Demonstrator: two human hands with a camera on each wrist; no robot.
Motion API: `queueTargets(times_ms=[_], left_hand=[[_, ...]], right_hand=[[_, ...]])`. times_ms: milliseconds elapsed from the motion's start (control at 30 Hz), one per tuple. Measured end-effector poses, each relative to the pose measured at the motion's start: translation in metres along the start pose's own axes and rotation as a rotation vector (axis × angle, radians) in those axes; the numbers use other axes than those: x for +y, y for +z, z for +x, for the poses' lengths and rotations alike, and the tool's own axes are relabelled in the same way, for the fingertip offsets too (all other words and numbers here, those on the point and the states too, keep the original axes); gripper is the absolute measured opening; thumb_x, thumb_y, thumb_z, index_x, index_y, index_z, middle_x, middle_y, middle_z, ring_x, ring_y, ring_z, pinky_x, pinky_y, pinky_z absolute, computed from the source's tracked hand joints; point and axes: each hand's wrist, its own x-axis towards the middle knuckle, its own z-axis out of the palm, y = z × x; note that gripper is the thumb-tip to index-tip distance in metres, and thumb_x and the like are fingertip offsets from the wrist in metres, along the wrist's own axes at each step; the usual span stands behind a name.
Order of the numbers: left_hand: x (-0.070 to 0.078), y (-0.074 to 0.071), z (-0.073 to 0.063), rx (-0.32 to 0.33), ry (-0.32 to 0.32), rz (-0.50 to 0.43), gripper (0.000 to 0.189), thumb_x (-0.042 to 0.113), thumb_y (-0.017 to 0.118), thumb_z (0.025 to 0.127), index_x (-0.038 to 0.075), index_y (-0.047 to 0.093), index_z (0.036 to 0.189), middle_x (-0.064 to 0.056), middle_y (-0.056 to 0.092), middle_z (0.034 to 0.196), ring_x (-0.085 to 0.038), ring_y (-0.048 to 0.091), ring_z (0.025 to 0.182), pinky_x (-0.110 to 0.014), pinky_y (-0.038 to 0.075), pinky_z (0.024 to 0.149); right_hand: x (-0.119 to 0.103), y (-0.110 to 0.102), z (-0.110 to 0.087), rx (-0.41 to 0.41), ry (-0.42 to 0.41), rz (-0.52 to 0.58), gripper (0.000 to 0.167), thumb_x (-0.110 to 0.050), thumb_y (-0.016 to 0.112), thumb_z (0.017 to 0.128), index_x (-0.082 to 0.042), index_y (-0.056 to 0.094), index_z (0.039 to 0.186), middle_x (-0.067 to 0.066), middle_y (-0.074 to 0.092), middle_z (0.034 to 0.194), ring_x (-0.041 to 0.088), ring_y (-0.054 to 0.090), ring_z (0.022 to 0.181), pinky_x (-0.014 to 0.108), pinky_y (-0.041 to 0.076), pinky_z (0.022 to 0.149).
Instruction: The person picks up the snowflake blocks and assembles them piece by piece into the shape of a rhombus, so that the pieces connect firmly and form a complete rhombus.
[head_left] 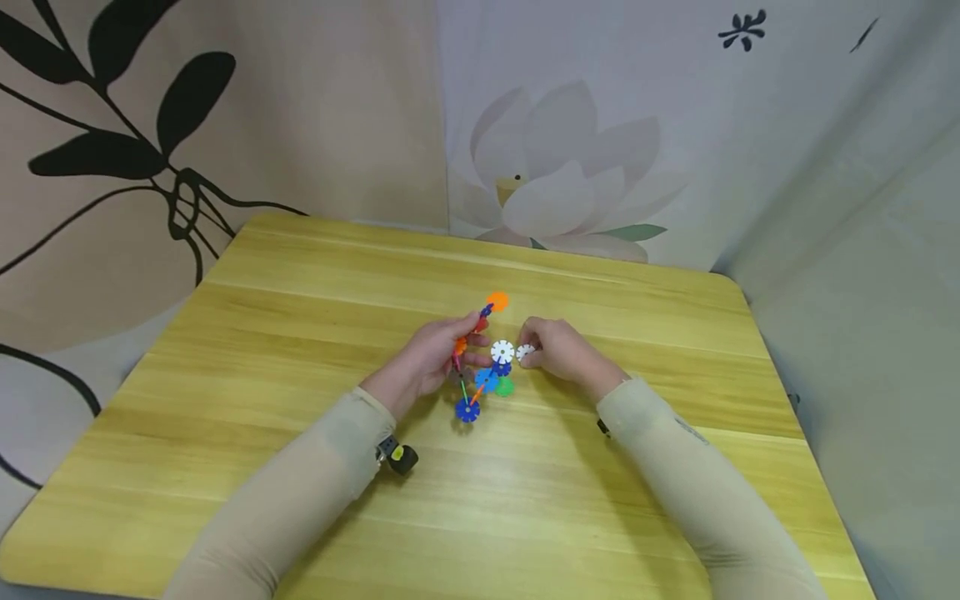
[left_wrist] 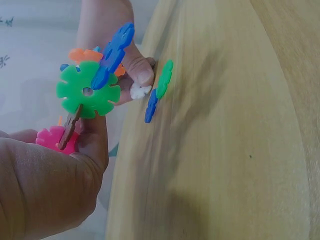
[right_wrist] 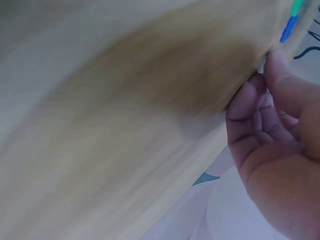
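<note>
My left hand [head_left: 431, 357] grips a linked chain of colourful notched plastic discs above the table. An orange disc [head_left: 497, 301] tops it, and a dark blue disc [head_left: 467, 411] hangs lowest. A light blue disc [head_left: 486, 381], a green disc [head_left: 506, 387] and a white disc [head_left: 502, 348] sit along its right side. In the left wrist view a brown disc [left_wrist: 70, 129] and a pink disc [left_wrist: 47, 138] lie by the left thumb. Close beside the chain, my right hand [head_left: 561, 350] pinches another white disc [head_left: 526, 352] between thumb and fingers; whether the two white discs touch I cannot tell.
Both hands are over the middle of a wooden table [head_left: 337, 517] with rounded corners. Behind it hangs a curtain [head_left: 360, 108] printed with leaves and a pale flower. A small black device [head_left: 403, 459] is strapped to the left wrist.
</note>
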Motion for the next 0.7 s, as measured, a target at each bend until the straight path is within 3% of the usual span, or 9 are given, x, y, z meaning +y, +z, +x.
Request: queueTargets(times_ms=[200,367,533,700], left_hand=[[-0.004,0.003,0.0,0.004,0.014,-0.03,0.055,0.043,0.053,0.113,0.004,0.052,0.151,-0.014,0.066,0.132,-0.017,0.077,0.084,-0.027,0.061,0.067],[-0.006,0.007,-0.001,0.014,0.033,-0.072,0.054,0.042,0.053,0.113,0.004,0.052,0.151,-0.013,0.066,0.131,-0.017,0.078,0.084,-0.026,0.061,0.065],[-0.008,0.01,-0.001,0.028,0.047,-0.078,0.052,0.041,0.054,0.112,0.005,0.055,0.15,-0.012,0.067,0.129,-0.016,0.077,0.083,-0.025,0.061,0.07],[-0.01,0.012,0.0,0.035,0.059,-0.066,0.052,0.042,0.054,0.112,0.004,0.055,0.149,-0.014,0.067,0.131,-0.015,0.077,0.081,-0.027,0.062,0.071]], right_hand=[[0.006,0.002,-0.011,0.061,0.033,0.076,0.015,-0.018,0.078,0.1,-0.008,0.074,0.111,0.008,0.074,0.103,0.021,0.065,0.095,0.04,0.059,0.091],[0.002,-0.001,-0.02,0.178,0.111,0.201,0.016,-0.023,0.075,0.103,-0.009,0.079,0.111,0.007,0.078,0.102,0.018,0.066,0.087,0.032,0.059,0.078],[-0.011,-0.008,-0.027,0.29,0.199,0.358,0.021,-0.028,0.075,0.103,-0.011,0.08,0.115,0.008,0.079,0.106,0.024,0.073,0.089,0.028,0.062,0.072],[-0.021,-0.011,-0.03,0.38,0.174,0.358,0.021,-0.028,0.077,0.102,-0.011,0.081,0.113,0.008,0.081,0.105,0.027,0.075,0.091,0.031,0.064,0.072]])
